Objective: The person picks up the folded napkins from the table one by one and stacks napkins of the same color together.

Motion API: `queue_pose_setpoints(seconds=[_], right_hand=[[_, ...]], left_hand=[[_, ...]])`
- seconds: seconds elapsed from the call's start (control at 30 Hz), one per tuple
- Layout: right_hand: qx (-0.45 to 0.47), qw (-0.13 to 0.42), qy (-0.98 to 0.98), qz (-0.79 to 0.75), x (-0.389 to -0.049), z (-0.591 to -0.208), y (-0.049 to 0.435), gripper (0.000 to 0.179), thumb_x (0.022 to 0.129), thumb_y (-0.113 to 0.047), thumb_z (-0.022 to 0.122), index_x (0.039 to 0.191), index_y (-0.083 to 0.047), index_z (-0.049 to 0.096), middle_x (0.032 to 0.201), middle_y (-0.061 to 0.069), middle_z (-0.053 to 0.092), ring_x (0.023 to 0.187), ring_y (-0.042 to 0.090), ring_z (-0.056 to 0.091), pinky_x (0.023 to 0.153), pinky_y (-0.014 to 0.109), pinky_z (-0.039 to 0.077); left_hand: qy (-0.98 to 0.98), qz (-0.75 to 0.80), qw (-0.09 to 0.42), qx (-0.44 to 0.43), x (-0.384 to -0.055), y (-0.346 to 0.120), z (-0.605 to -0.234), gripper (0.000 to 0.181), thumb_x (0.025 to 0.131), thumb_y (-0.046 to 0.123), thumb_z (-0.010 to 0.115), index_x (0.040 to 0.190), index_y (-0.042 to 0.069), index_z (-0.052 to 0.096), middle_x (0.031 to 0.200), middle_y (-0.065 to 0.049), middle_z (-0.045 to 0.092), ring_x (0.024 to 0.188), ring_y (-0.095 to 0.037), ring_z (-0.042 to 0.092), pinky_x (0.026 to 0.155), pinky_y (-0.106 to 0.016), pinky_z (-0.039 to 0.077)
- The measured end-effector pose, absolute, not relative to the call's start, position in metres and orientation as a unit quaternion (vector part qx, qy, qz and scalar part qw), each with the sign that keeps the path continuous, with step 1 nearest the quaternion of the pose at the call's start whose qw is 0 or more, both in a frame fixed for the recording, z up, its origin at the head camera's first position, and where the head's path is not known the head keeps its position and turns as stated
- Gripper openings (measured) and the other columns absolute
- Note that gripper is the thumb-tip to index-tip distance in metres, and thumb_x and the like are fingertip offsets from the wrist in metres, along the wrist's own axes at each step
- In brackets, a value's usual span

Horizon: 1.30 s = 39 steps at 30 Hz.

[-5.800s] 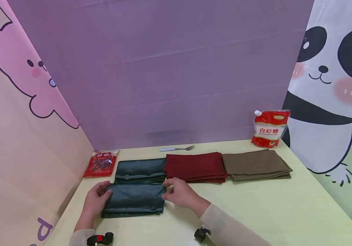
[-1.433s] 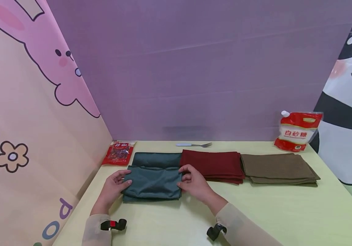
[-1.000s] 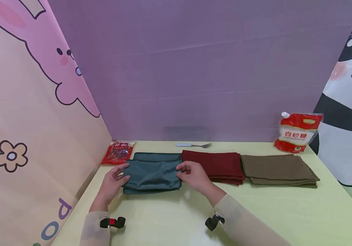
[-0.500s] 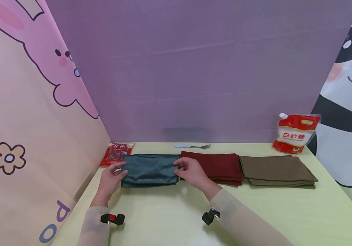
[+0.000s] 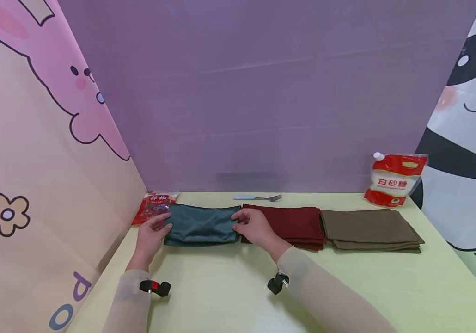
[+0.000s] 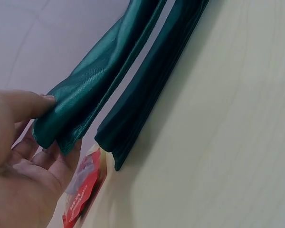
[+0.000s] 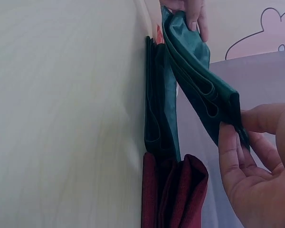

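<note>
Both hands hold up a folded dark green satiny cloth by its two ends. My left hand pinches its left end, thumb on one face and fingers behind. At the right end, my right hand pinches it the same way. Below it, a second folded green cloth lies on the table, with a visible gap between the two in the wrist views. In the head view the held cloth hides that lower one. A stack of folded dark red cloth adjoins the lower green cloth on its right.
A stack of folded brown cloth lies right of the red stack. Behind the row is a fork with a pale handle. A red chili packet lies at the back left; a spouted sugar pouch stands at the back right.
The green cloth lay on the table in front of the other green one; both hands have lifted it and carried it away from me, over that one. The red and brown stacks stay put.
</note>
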State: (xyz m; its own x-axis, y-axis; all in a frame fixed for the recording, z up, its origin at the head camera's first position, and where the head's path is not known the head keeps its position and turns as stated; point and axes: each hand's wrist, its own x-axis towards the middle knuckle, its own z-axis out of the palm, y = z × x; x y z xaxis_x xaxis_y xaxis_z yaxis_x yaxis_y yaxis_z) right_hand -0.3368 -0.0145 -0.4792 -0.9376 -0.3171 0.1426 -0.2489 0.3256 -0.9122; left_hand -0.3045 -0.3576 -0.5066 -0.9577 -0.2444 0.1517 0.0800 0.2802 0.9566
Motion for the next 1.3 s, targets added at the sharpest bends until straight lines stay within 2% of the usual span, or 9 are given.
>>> queue_pose_setpoints(seconds=[0.13,0.23,0.27,0.67,0.8,0.93,1.03,1.17,1.3], right_hand=[[-0.171,0.030,0.813,-0.556,-0.343,-0.479,-0.015,0.017,0.095,-0.004,0.077,0.111,-0.009,0.076,0.098,0.002,0.069,0.085,0.018,0.063,0.072,0.032,0.056],[-0.170,0.030,0.817,-0.550,-0.347,-0.479,-0.016,0.020,0.095,-0.005,0.077,0.114,-0.009,0.075,0.100,0.003,0.069,0.087,0.019,0.063,0.073,0.033,0.056],[-0.169,0.031,0.818,-0.549,-0.349,-0.479,-0.017,0.021,0.095,-0.006,0.077,0.115,-0.009,0.075,0.100,0.003,0.069,0.089,0.019,0.063,0.074,0.033,0.056],[-0.152,0.044,0.828,-0.539,-0.362,-0.484,-0.025,0.026,0.097,-0.007,0.076,0.122,-0.009,0.073,0.106,0.003,0.069,0.094,0.020,0.065,0.078,0.034,0.059],[-0.142,0.047,0.829,-0.539,-0.363,-0.485,-0.025,0.027,0.097,-0.007,0.075,0.124,-0.007,0.072,0.108,0.005,0.068,0.095,0.021,0.065,0.078,0.035,0.059],[-0.137,0.051,0.832,-0.535,-0.363,-0.484,-0.026,0.030,0.097,-0.006,0.074,0.127,-0.006,0.071,0.109,0.006,0.068,0.096,0.022,0.064,0.079,0.036,0.059],[-0.140,0.051,0.842,-0.518,-0.363,-0.484,-0.027,0.033,0.097,-0.007,0.074,0.130,-0.006,0.070,0.112,0.006,0.069,0.098,0.022,0.065,0.082,0.036,0.059],[-0.149,0.045,0.857,-0.491,-0.363,-0.484,-0.029,0.038,0.097,-0.008,0.075,0.134,-0.007,0.068,0.119,0.006,0.069,0.103,0.022,0.066,0.085,0.038,0.060],[-0.152,0.036,0.868,-0.472,-0.365,-0.486,-0.030,0.041,0.096,-0.009,0.077,0.136,-0.008,0.067,0.124,0.006,0.069,0.106,0.022,0.066,0.086,0.038,0.060]], left_hand=[[-0.791,-0.597,0.125,0.043,-0.311,-0.357,-0.507,0.042,0.099,0.005,0.072,0.140,0.013,0.068,0.155,-0.012,0.052,0.138,-0.034,0.052,0.108,-0.032,0.049],[-0.789,-0.600,0.126,0.045,-0.315,-0.356,-0.508,0.044,0.099,0.001,0.069,0.142,0.013,0.066,0.157,-0.012,0.050,0.139,-0.035,0.050,0.115,-0.049,0.042],[-0.788,-0.601,0.127,0.045,-0.316,-0.355,-0.507,0.044,0.100,0.001,0.068,0.142,0.013,0.066,0.157,-0.013,0.049,0.140,-0.035,0.049,0.115,-0.050,0.042],[-0.782,-0.596,0.166,0.080,-0.327,-0.346,-0.509,0.041,0.099,0.001,0.071,0.139,0.010,0.068,0.151,-0.014,0.056,0.132,-0.033,0.056,0.110,-0.044,0.048],[-0.776,-0.601,0.168,0.093,-0.329,-0.343,-0.511,0.039,0.098,0.001,0.073,0.136,0.009,0.070,0.147,-0.017,0.058,0.131,-0.036,0.059,0.107,-0.045,0.050],[-0.777,-0.599,0.164,0.104,-0.332,-0.342,-0.513,0.037,0.098,0.003,0.073,0.134,0.011,0.072,0.147,-0.015,0.059,0.130,-0.034,0.060,0.107,-0.044,0.050],[-0.784,-0.591,0.158,0.108,-0.333,-0.341,-0.514,0.037,0.099,0.005,0.073,0.135,0.013,0.072,0.148,-0.013,0.059,0.127,-0.031,0.060,0.103,-0.035,0.053],[-0.795,-0.581,0.140,0.110,-0.331,-0.341,-0.514,0.038,0.100,0.008,0.071,0.138,0.014,0.071,0.151,-0.012,0.056,0.124,-0.031,0.057,0.090,-0.020,0.054],[-0.802,-0.574,0.125,0.107,-0.330,-0.341,-0.515,0.040,0.101,0.008,0.070,0.141,0.014,0.068,0.153,-0.013,0.053,0.123,-0.032,0.053,0.087,-0.018,0.052]])
